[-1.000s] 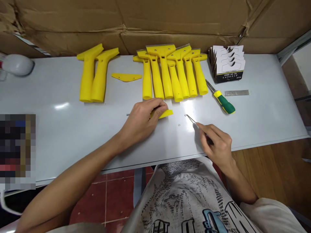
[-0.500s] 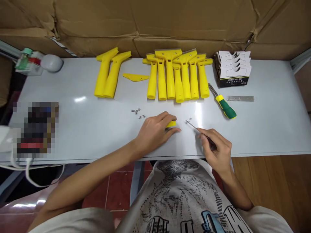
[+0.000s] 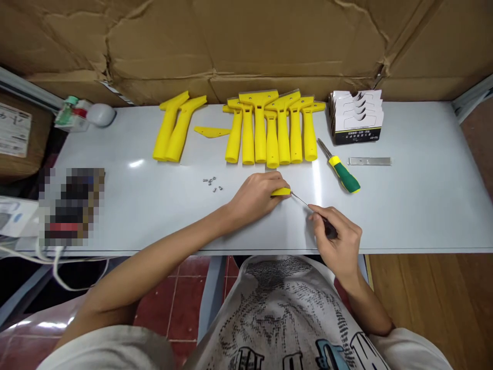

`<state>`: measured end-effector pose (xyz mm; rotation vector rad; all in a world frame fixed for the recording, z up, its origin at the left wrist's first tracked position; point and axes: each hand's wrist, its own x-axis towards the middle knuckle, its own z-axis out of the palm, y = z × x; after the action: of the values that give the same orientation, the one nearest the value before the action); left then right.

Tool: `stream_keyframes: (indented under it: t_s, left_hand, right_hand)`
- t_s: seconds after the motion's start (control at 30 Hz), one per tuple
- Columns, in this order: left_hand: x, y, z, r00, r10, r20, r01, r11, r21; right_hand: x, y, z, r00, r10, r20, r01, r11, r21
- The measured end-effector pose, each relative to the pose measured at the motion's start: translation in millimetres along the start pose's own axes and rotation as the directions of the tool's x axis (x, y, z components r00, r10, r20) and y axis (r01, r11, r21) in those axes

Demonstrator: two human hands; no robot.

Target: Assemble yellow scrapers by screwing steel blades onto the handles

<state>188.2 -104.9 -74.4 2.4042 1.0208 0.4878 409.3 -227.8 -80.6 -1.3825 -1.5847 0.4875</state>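
Observation:
My left hand (image 3: 262,193) is closed around a small yellow plastic piece (image 3: 282,191), mostly hidden under the fingers. Its right end sticks out. In my right hand (image 3: 339,234) is a thin screwdriver (image 3: 301,199) with a dark handle; its tip meets or nearly meets that end. To the left of my left hand lie several small screws (image 3: 210,181). A loose yellow plate (image 3: 211,132) rests farther back. Behind my hands stands a row of several yellow scraper handles (image 3: 261,128), some carrying metal blades.
Two yellow handles (image 3: 175,133) lie at the back left. On the right are a green-and-yellow screwdriver (image 3: 346,177), a flat metal blade strip (image 3: 370,161) and a stack of printed cards (image 3: 356,121). A pixelated device (image 3: 73,205) with white cables sits far left, before a cardboard wall (image 3: 162,46).
The yellow piece and the screwdriver tip have come together. Small metal nuts that lay by the tip no longer show on the table. The camera view has shifted slightly.

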Motion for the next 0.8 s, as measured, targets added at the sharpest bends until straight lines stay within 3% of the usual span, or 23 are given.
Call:
stream_keyframes:
  t_s: [0.17, 0.4, 0.63, 0.8]
  left_hand:
    - [8, 2, 1, 1.0, 0.014, 0.002, -0.014, 0.998, 0.056]
    - [14, -2, -13, 0.955, 0.166, 0.245, -0.143, 0.984, -0.108]
    - [12, -2, -7, 0.972, 0.112, 0.208, -0.117, 0.993, 0.011]
    - [-27, -9, -23, 0.99, 0.034, 0.14, -0.056, 0.986, 0.158]
  right_hand:
    - [0, 1, -4, 0.999, 0.042, -0.012, -0.042, 0.999, 0.008]
    - [1, 4, -3, 0.997, 0.082, 0.017, -0.082, 0.997, -0.007]
    - [-2, 4, -7, 0.995, 0.101, 0.017, -0.102, 0.993, 0.053]
    - [-14, 7, -9, 0.973, 0.212, -0.086, -0.191, 0.96, 0.207]
